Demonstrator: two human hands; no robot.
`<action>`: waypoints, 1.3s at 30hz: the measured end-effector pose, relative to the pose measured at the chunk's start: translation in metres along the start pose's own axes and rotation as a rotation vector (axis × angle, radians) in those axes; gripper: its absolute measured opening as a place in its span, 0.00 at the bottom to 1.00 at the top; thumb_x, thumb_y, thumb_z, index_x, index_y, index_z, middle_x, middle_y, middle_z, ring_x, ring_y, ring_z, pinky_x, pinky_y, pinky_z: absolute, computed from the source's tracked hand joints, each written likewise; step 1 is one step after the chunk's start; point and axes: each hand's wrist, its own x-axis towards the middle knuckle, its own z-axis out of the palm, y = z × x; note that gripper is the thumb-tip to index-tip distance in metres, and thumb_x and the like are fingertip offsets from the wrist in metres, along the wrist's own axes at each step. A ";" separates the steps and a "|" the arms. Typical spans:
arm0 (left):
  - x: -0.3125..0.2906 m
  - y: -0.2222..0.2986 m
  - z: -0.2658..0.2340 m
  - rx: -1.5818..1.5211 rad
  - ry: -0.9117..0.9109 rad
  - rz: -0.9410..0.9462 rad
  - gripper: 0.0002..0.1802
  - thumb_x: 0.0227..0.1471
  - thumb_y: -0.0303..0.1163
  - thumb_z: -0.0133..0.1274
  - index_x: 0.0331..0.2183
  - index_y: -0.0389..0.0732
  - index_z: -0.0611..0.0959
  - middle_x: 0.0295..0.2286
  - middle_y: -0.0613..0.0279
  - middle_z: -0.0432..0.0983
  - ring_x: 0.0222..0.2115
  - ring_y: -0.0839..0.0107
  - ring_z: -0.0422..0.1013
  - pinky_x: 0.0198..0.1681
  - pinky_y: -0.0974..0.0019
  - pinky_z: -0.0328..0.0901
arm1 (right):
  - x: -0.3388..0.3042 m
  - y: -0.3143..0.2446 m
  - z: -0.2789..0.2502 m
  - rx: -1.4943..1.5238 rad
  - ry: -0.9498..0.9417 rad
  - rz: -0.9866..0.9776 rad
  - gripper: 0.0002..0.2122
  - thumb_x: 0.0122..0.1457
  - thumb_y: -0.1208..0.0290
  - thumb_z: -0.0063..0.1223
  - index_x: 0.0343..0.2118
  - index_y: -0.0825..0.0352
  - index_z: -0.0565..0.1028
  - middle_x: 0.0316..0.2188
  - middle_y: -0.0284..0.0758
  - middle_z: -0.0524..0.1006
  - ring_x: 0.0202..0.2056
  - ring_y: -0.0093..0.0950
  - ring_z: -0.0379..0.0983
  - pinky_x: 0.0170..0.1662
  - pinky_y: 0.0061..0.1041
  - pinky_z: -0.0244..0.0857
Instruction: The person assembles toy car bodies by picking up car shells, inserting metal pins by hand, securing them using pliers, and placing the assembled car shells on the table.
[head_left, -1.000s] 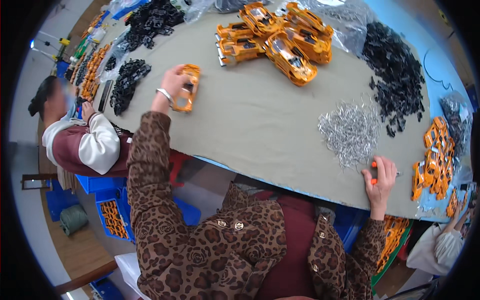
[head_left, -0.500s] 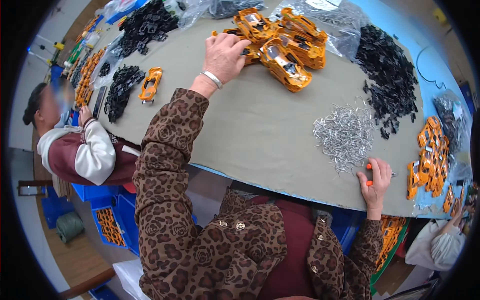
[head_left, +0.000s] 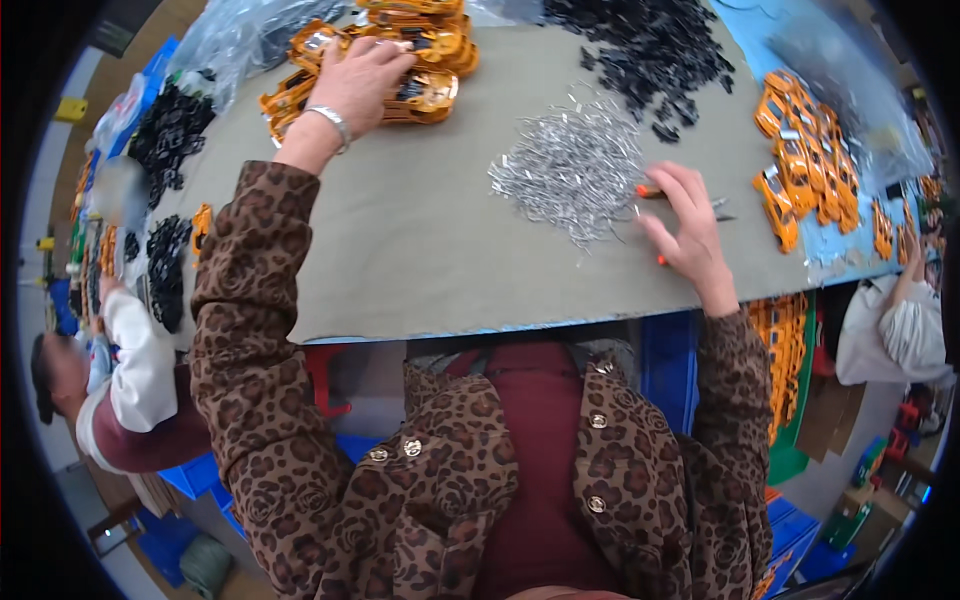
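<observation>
My left hand (head_left: pixel 362 85) is on the heap of orange toy car bodies (head_left: pixel 425 95), its fingers curled over one of them. Part of that body is hidden under the hand. Beside the pile of thin silver metal pins (head_left: pixel 570 170), my right hand (head_left: pixel 692 230) holds a pair of pliers (head_left: pixel 722 209) against its palm. Their orange handle ends poke out near the pins, and the metal jaws show on the other side. Thumb and forefinger of this hand are spread toward the pile; whether they touch a pin, I cannot tell.
Black plastic parts (head_left: pixel 650 50) are heaped behind the pins. More orange car bodies (head_left: pixel 805 160) lie at the right edge of the cloth-covered table (head_left: pixel 420 250). Co-workers sit at left (head_left: pixel 130 380) and right (head_left: pixel 885 330). Blue bins (head_left: pixel 670 365) stand below.
The view has swung to the right. My right hand has moved up to the pin pile, its thumb and forefinger spreading. My left hand has shifted from the heap's left edge further onto the car bodies.
</observation>
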 end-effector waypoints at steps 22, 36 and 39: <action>-0.088 0.144 -0.006 -2.574 -0.124 -0.586 0.33 0.55 0.45 0.51 0.55 0.37 0.63 0.45 0.48 0.70 0.37 0.56 0.74 0.35 0.55 0.75 | 0.052 -0.044 0.038 0.155 0.352 0.065 0.06 0.51 0.83 0.55 0.32 0.68 0.77 0.27 0.35 0.74 0.26 0.27 0.72 0.29 0.22 0.66; -0.080 0.178 -0.020 -2.351 0.023 -0.645 0.22 0.62 0.44 0.42 0.49 0.39 0.69 0.37 0.63 0.72 0.36 0.77 0.72 0.30 0.71 0.73 | 0.056 -0.116 0.065 0.342 0.232 0.157 0.07 0.48 0.82 0.57 0.32 0.66 0.78 0.24 0.35 0.71 0.24 0.28 0.70 0.26 0.25 0.64; -0.079 0.183 -0.020 -2.282 -0.039 -0.704 0.17 0.59 0.34 0.47 0.47 0.38 0.69 0.33 0.65 0.73 0.31 0.80 0.72 0.28 0.73 0.72 | 0.055 -0.117 0.066 0.305 0.210 0.187 0.07 0.48 0.82 0.57 0.32 0.66 0.78 0.23 0.35 0.70 0.23 0.29 0.70 0.26 0.26 0.64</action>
